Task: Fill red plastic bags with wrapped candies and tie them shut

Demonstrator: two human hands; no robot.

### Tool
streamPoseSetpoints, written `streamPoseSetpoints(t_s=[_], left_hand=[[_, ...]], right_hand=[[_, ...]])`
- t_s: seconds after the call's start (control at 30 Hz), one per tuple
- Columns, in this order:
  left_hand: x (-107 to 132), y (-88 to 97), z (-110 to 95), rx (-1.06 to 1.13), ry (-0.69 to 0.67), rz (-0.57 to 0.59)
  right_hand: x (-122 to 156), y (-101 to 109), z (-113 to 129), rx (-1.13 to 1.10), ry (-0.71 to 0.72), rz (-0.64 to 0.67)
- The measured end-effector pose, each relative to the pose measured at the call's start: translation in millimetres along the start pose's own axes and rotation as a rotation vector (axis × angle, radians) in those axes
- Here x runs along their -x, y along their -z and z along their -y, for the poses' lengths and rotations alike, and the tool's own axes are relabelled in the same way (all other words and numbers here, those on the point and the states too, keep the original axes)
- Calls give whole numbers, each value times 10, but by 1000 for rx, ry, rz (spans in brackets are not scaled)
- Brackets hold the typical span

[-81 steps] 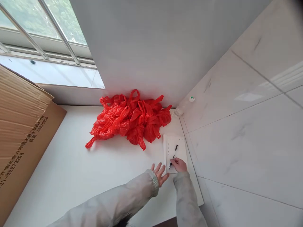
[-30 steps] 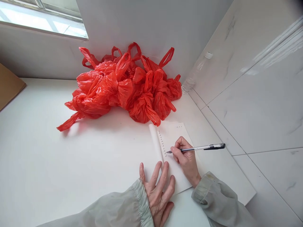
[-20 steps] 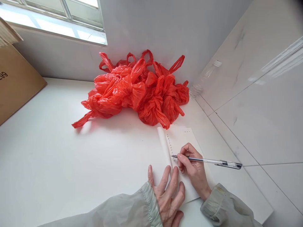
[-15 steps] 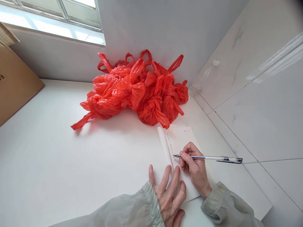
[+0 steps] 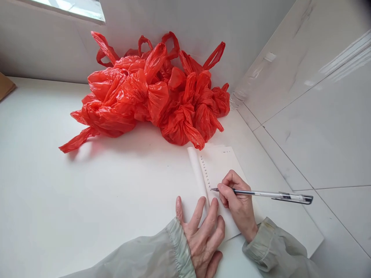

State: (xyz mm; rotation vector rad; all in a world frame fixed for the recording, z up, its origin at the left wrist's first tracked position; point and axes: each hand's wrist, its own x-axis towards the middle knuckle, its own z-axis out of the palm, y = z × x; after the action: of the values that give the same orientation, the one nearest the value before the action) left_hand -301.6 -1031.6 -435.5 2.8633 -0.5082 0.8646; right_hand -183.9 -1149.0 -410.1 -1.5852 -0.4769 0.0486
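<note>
A small white notepad [image 5: 220, 164] lies on the white table near the right wall, with a column of small handwritten marks down its left margin. My right hand [image 5: 238, 202] is closed around a clear ballpoint pen [image 5: 266, 195], its tip touching the page at the bottom of that column. My left hand [image 5: 201, 235] lies flat with fingers spread, pressing on the notepad's lower left corner. Both arms wear pale grey-green sleeves.
A heap of several knotted red plastic bags [image 5: 147, 96] sits against the grey back wall, its near edge touching the notepad's top. A clear plastic bottle [image 5: 246, 87] leans in the corner by the tiled right wall. A cardboard corner [image 5: 4, 85] shows at far left.
The view has shifted down and closer, so the window and cardboard box have mostly left the frame. The pen tip stays at the bottom of the marks; the left hand keeps pressing the notepad.
</note>
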Motion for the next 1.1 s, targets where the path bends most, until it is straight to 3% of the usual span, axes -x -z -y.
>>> streamPoseSetpoints(t_s=[0.13,0.23,0.6,1.1], left_hand=[[-19,-23,17,-13,-20,-31],[-30,-22,16,1,-19,-34],[-50,69,-33,2,16,75],[-68,98,-43,18,21,78]], right_hand=[[18,-10,26,-16,-26,41],[57,14,2,96,38,19],[113,34,-52,247,175,-31],[119,42,-55,263,158,11]])
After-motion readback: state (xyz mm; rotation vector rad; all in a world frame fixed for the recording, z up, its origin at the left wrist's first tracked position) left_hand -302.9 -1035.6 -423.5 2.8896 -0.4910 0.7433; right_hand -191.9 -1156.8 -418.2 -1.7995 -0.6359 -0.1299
